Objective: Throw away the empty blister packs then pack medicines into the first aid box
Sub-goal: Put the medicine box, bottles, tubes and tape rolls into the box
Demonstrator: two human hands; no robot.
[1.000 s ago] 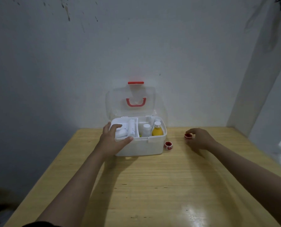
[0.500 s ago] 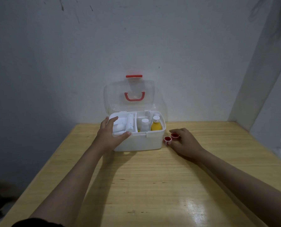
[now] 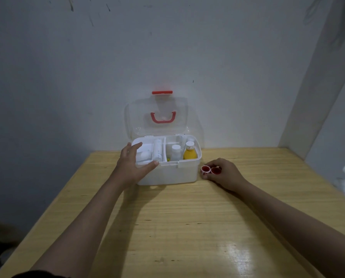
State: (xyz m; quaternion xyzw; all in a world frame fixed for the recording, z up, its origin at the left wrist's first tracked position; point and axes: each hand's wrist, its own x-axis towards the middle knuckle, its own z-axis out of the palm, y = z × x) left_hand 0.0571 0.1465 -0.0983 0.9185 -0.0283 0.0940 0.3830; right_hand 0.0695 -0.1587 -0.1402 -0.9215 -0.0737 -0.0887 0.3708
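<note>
At 3 o'clock of the open first aid box [image 3: 167, 173] on the worktop [image 3: 187, 227], the right hand [image 3: 224, 174] pinches two small red caps [image 3: 210, 170] together, left hand [image 3: 131, 165] loosely bracing the box, and honestly one cap could easily squirt out and roll off.

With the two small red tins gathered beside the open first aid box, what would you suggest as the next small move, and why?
Probably pinch both red tins with the right hand and lift them into the first aid box: they sit touching at its fingertips, and the left hand steadies the box.
</note>
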